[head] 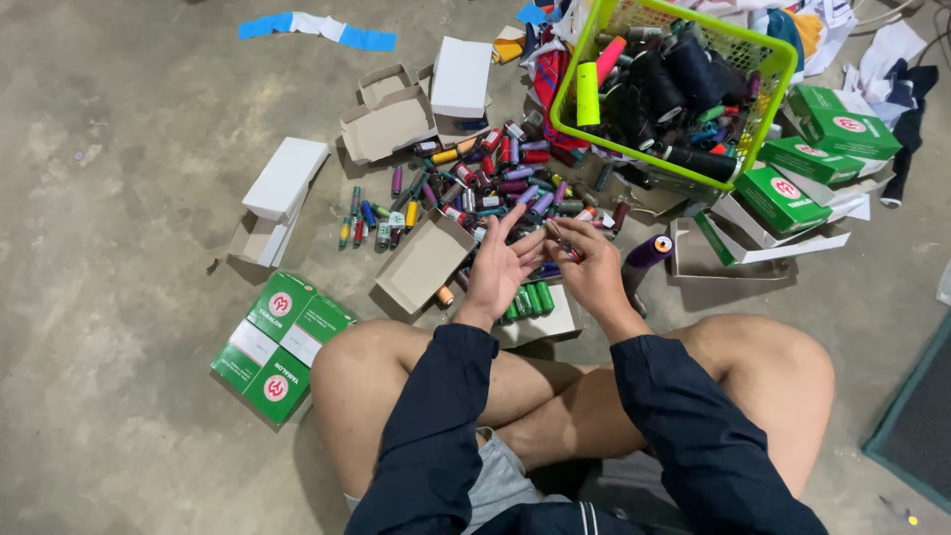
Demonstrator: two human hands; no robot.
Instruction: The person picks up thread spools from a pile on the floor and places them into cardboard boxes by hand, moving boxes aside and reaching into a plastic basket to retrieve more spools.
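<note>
I sit cross-legged on a concrete floor. My left hand (498,269) is raised with fingers spread, palm facing my right hand, holding nothing I can see. My right hand (586,264) pinches a small thread spool (559,236) between its fingertips. Both hands hover over an open cardboard box (543,322) that holds several green spools (531,299). Just beyond lies a pile of small spools in many colours (485,183). A purple spool (649,252) lies right of my right hand.
A lime green basket (765,59) of large dark spools stands at the back right. Green-and-white boxes lie stacked at right (802,163) and at front left (280,344). Open white and brown boxes (426,260) are scattered about. A dark mat (916,416) is at far right.
</note>
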